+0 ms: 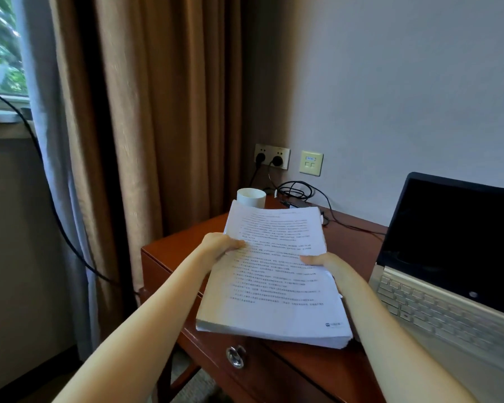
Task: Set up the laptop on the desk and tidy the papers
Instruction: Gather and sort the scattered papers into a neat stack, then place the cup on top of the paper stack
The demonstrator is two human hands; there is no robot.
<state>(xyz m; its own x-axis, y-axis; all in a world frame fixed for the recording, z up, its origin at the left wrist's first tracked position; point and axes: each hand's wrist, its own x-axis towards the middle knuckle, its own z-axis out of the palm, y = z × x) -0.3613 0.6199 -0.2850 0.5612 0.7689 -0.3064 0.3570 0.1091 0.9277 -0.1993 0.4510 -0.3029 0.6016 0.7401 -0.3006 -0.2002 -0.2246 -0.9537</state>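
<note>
A thick stack of printed white papers (274,274) is held over the left part of the reddish wooden desk (181,248). My left hand (220,244) grips the stack's left edge, thumb on top. My right hand (325,264) grips its right edge, thumb on the top sheet. A silver laptop (448,292) stands open on the desk at the right, its screen dark, close to the papers' right side.
A white cup (250,197) stands at the desk's back edge, just behind the papers. Black cables (297,190) coil below two wall sockets (271,156) and run to the laptop. Brown curtains (157,112) hang to the left. A desk drawer with a metal ring pull (235,356) faces me.
</note>
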